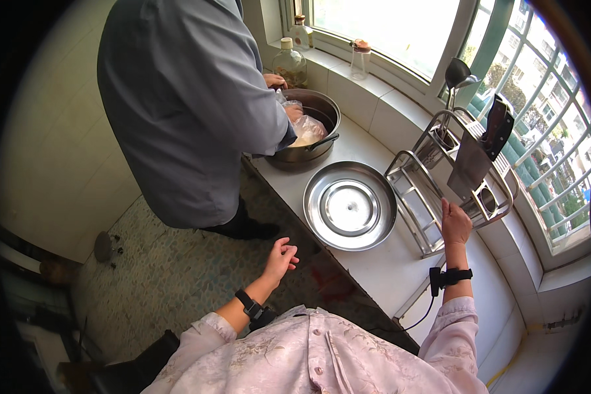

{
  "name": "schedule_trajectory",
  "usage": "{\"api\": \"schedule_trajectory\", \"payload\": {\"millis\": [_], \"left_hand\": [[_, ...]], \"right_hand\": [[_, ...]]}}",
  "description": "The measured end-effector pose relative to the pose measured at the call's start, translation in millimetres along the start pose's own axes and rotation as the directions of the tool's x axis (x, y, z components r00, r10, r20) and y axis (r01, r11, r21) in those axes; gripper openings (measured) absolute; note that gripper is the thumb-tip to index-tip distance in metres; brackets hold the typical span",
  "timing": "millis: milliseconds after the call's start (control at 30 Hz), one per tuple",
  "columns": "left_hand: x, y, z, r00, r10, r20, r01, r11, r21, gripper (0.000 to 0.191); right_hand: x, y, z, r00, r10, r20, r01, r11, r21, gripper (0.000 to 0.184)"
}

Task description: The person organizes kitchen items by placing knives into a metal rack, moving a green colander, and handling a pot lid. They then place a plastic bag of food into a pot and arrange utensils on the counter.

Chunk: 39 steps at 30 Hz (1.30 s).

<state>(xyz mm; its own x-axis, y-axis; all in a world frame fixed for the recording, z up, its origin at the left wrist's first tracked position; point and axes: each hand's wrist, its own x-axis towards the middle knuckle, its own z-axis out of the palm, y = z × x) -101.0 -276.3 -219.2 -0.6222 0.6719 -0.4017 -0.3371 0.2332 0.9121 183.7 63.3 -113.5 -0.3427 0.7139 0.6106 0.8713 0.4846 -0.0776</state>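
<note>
My right hand [456,222] is closed at a tube of the stainless-steel kitchen rack [426,224]; the fingers' far side is hidden. A cleaver [469,170] with a dark handle stands upright in this rack, and a ladle [457,74] rises from its back holder. My left hand [279,261] hangs in the air short of the counter edge, fingers loosely bent and apart, holding nothing. Left of the rack, a round shallow steel pan or lid [349,209] lies on the white counter [369,273].
At my left, a person in a grey jacket [187,108] has a hand on a plastic bag [309,129] inside a deep metal pot [303,160]. A glass jar [360,61] stands on the tiled window ledge. Large bottles [289,66] stand in the corner. Window bars [537,143] are at right.
</note>
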Motion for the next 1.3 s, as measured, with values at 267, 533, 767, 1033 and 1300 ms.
{"api": "schedule_trajectory", "payload": {"millis": [267,533,767,1033,1300], "left_hand": [[38.2,-0.2,29.9,0.994,-0.075,0.076,0.073,0.997,0.024,0.064],[39.9,2.1,37.6,0.998,-0.051,0.022,0.049,0.996,0.075,0.063],[14.6,-7.5,1.3,0.999,-0.023,-0.043,0.029,0.988,0.149,0.058],[-24.7,-13.4,-64.7,0.967,0.015,-0.256,-0.013,1.000,0.010,0.057],[-97.4,-43.2,-142.5,0.808,0.058,-0.587,-0.164,0.978,-0.128,0.055]], "right_hand": [[1.3,18.4,-1.4,0.997,-0.066,-0.029,0.067,0.997,0.026,0.040],[5.0,6.2,-18.5,0.999,0.047,0.004,-0.047,0.970,0.238,0.027],[43.8,-49.4,-10.3,0.988,-0.126,-0.091,0.149,0.936,0.318,0.030],[100.4,-75.4,54.3,0.991,-0.113,0.078,0.100,0.983,0.154,0.038],[101.0,-83.0,40.7,0.958,-0.231,0.170,0.167,0.931,0.323,0.037]]}}
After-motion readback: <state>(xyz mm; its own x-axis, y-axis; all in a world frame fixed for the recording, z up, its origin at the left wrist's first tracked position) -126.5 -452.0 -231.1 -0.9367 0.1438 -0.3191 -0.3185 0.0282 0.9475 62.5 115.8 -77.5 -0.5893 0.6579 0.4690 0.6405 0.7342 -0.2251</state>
